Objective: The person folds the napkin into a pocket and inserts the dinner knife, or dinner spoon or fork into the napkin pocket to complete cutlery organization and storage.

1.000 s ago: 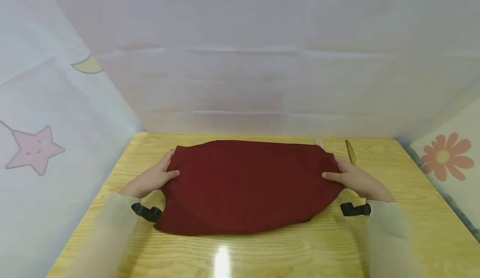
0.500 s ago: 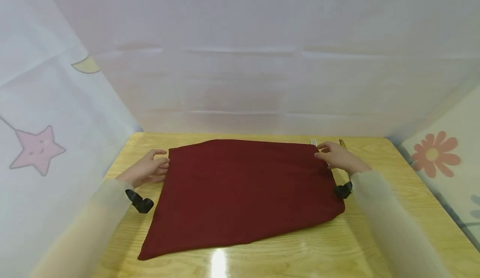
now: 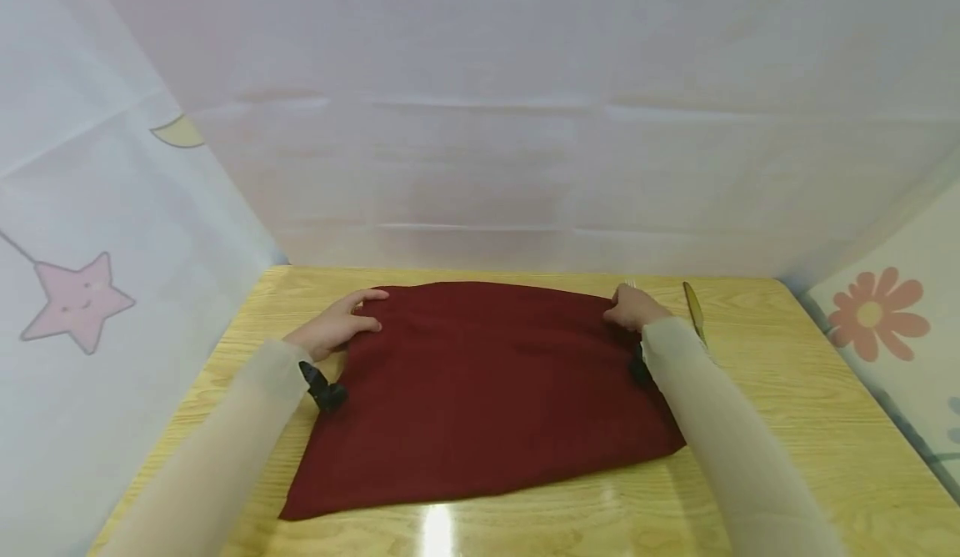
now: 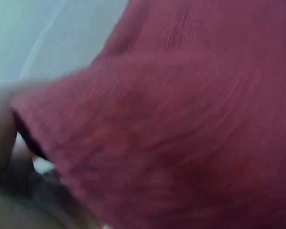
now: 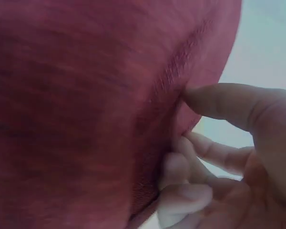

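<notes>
A dark red cloth spreads over the middle of the wooden table, its near edge slanting and its near left corner drawn out to a point. At its far left corner my left hand holds the edge, thumb and index finger showing above and the other fingers hidden. The cloth covers much of that hand in the left wrist view. My right hand pinches the far right corner. In the right wrist view the thumb presses on one side of the cloth, with curled fingers at its edge.
Fork tines peep out just behind my right hand. A gold-coloured knife lies to the right, partly behind my right sleeve. The wooden table ends at a pale draped wall at the back and sides.
Both hands let go of the cloth's sides, and the cloth spread out towards me. Both have since moved inward at the far corners and taken hold there, drawing the far left corner rightward.
</notes>
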### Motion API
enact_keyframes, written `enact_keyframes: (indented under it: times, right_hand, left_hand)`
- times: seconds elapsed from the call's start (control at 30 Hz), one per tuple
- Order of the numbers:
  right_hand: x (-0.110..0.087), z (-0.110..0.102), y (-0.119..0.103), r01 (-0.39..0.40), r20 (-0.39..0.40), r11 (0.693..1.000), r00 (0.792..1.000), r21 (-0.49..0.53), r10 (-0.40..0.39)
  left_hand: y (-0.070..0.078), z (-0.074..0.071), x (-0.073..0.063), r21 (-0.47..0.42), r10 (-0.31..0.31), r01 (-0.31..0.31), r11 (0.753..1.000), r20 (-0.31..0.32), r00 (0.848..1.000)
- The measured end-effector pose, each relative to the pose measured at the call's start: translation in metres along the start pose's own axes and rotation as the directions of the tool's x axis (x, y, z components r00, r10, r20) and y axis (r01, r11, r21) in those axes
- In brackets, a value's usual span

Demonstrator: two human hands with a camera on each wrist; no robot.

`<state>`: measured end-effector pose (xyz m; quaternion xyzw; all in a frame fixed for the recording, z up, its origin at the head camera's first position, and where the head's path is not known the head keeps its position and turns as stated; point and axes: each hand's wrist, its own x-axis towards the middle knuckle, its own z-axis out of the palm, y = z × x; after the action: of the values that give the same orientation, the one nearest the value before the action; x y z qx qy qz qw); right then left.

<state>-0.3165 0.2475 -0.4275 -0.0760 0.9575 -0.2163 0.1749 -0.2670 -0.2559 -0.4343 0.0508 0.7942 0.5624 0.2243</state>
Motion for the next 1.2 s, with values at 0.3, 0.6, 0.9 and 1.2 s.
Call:
enact_keyframes:
  times: [0.3, 0.6, 0.9, 1.2]
  right_hand:
    - [0.012, 0.001, 0.000, 0.075, 0.005, 0.994, 0.997, -0.080, -0.075]
    - [0.001, -0.007, -0.014, 0.086, 0.171, 0.993, 0.983, -0.084, -0.071]
    - [-0.020, -0.012, -0.029, -0.069, 0.456, 0.930, 0.883, 0.362, -0.112]
    - [-0.022, 0.001, -0.025, -0.071, 0.440, 0.861, 0.879, 0.504, -0.185]
  left_hand:
    - [0.007, -0.004, -0.004, 0.260, 0.131, -0.110, 0.959, -0.062, 0.989]
    - [0.009, -0.010, -0.003, 0.220, 0.157, -0.105, 0.970, -0.232, 0.960]
    - [0.017, -0.015, -0.004, 0.099, 0.138, -0.119, 0.988, -0.217, 0.966]
    - [0.020, -0.012, -0.001, 0.096, 0.160, -0.141, 0.985, -0.234, 0.959]
